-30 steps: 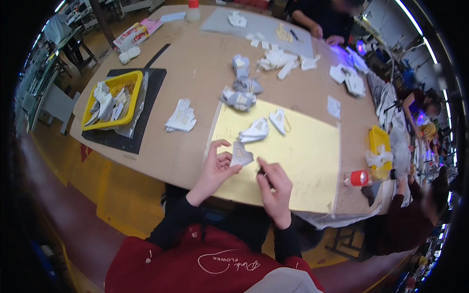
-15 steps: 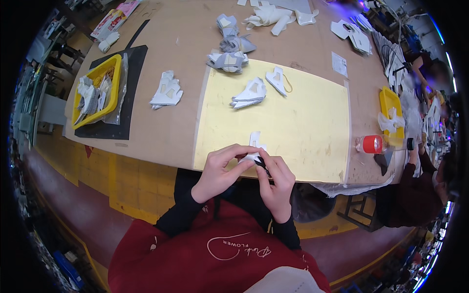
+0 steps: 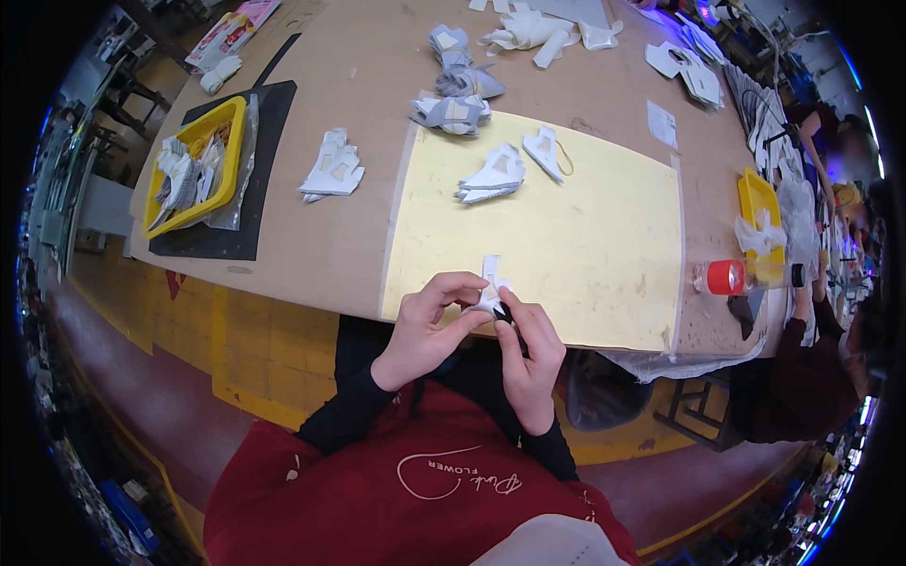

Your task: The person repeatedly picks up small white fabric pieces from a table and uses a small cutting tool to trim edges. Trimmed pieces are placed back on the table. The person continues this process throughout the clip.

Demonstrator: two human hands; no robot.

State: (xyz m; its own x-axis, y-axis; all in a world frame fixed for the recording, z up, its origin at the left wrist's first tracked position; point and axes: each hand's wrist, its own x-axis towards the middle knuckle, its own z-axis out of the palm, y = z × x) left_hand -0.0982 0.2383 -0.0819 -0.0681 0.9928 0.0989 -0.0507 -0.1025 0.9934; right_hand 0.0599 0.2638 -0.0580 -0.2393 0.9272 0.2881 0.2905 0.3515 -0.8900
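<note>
Between my two hands, at the near edge of the table, is a small white cut piece [image 3: 490,294] with a narrow strip pointing away from me. My left hand [image 3: 429,325] pinches its left side between thumb and fingers. On the other side my right hand [image 3: 530,354] grips it, with something black [image 3: 503,312] showing by the fingertips. A yellow sheet [image 3: 585,255] lies beneath and beyond the hands. Farther off on it rest a stack of white cut pieces [image 3: 493,174] and a single white piece [image 3: 542,151] beside a thin yellowish loop.
A yellow basket [image 3: 235,174] of pieces stands on a black board [image 3: 269,141] at left. Another white stack [image 3: 331,168] lies nearer the middle. Grey bundles [image 3: 453,115] sit at the far side. At right are a bottle with a red label [image 3: 725,277] and a yellow tray [image 3: 752,193].
The white piece now shows more between my hands, as the left fingers have lifted and spread a little. The view has shifted slightly, moving the table things rightward.
</note>
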